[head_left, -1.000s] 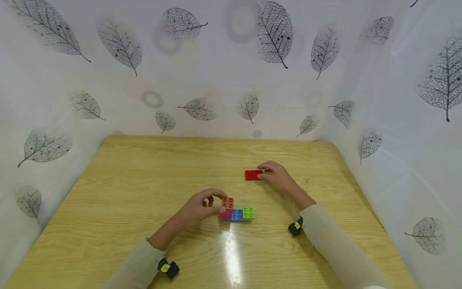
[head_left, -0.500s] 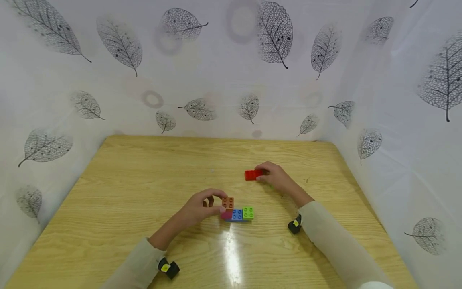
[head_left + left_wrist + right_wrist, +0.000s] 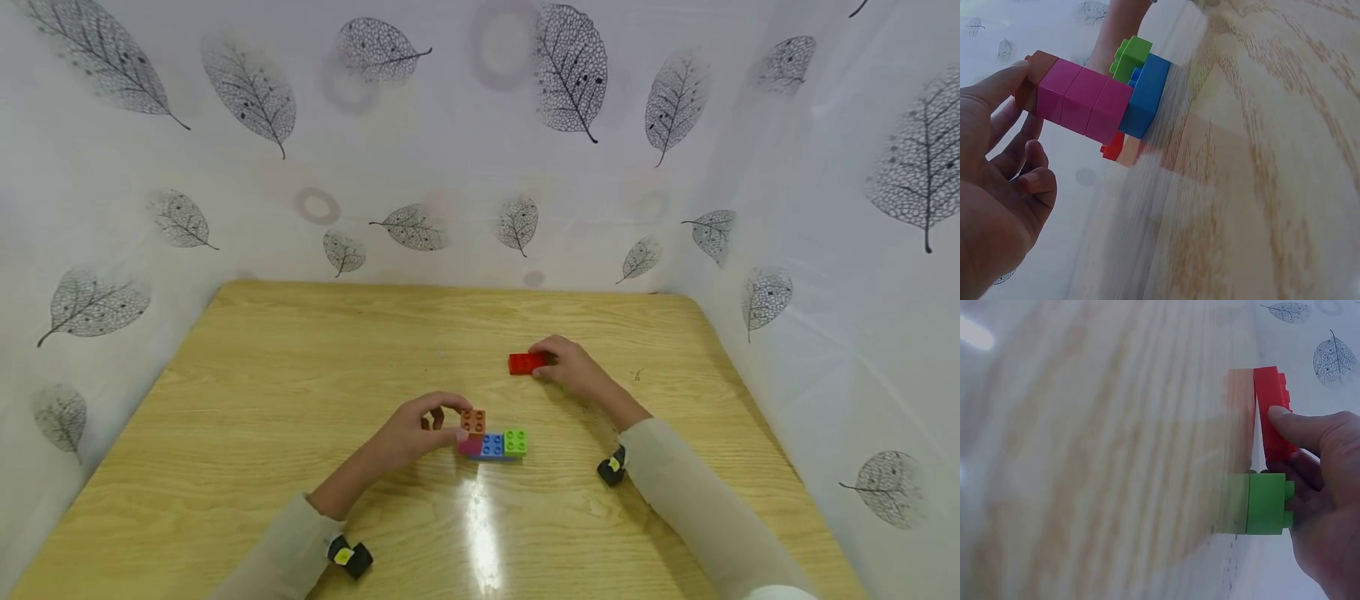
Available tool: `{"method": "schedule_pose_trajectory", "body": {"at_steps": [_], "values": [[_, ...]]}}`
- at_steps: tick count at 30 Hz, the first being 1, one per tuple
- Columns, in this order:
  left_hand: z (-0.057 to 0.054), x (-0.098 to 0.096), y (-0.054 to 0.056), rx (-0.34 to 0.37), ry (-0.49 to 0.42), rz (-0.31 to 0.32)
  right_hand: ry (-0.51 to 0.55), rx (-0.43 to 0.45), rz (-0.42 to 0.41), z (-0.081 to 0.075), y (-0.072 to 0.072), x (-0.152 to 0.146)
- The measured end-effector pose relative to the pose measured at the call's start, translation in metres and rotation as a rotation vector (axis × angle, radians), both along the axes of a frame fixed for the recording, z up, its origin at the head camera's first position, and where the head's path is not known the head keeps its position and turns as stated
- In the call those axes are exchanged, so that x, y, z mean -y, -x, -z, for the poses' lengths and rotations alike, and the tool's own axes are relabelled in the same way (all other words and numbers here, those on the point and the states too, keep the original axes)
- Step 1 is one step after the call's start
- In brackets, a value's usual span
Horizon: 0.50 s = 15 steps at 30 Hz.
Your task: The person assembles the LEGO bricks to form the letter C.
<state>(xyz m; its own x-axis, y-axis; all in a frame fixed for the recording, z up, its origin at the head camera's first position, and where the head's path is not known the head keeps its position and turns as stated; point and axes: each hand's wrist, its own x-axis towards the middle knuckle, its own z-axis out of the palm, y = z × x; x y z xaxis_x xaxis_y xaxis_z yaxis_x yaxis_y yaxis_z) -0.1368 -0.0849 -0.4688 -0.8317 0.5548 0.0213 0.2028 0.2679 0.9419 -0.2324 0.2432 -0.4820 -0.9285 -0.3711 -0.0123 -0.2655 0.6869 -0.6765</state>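
Observation:
My left hand [image 3: 408, 432] pinches an orange-brown toy brick [image 3: 474, 422] between thumb and fingers. That brick tops a column of pink bricks [image 3: 1075, 97], which stands on one end of a blue base brick [image 3: 1146, 100]. A lime green brick [image 3: 516, 442] sits at the base's other end, with blue studs between. Farther back, my right hand [image 3: 576, 368] pinches the right end of a red brick [image 3: 525, 364]. In the right wrist view this brick tilts, its held end slightly off the table. A green brick [image 3: 1266, 504] stands beside it, hidden under my hand in the head view.
The pale wooden table [image 3: 300, 350] is glossy, with a bright reflection in front of the built bricks. A white leaf-patterned sheet [image 3: 450, 167] rises behind the table and along both sides. Black wrist cameras hang at both sleeves.
My right hand has shifted slightly left and its fingers have come farther over the red brick's end. The left hand and the built bricks have stayed in place.

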Motion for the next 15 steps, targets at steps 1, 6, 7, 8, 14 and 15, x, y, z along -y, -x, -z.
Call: {"method": "schedule_pose_trajectory", "body": {"at_steps": [1,6,7,8,14,15], "values": [[0.0,0.0,0.0,0.002,-0.002,-0.001,0.006,0.002,0.001,0.0,-0.001,0.001],[0.0,0.0,0.0,0.016,-0.006,0.0,0.038,0.007,0.007,-0.004,-0.008,0.005],[-0.001,0.0,0.0,0.017,-0.006,-0.001,0.041,0.001,0.003,-0.005,-0.01,0.006],[-0.001,0.0,0.0,0.018,-0.006,-0.002,0.041,-0.01,0.0,-0.006,-0.012,0.008],[0.0,0.0,0.0,0.018,0.002,-0.009,0.084,-0.09,-0.03,-0.014,-0.028,0.015],[0.001,0.0,0.0,0.018,0.004,-0.01,0.094,-0.098,-0.033,-0.014,-0.031,0.016]]}}
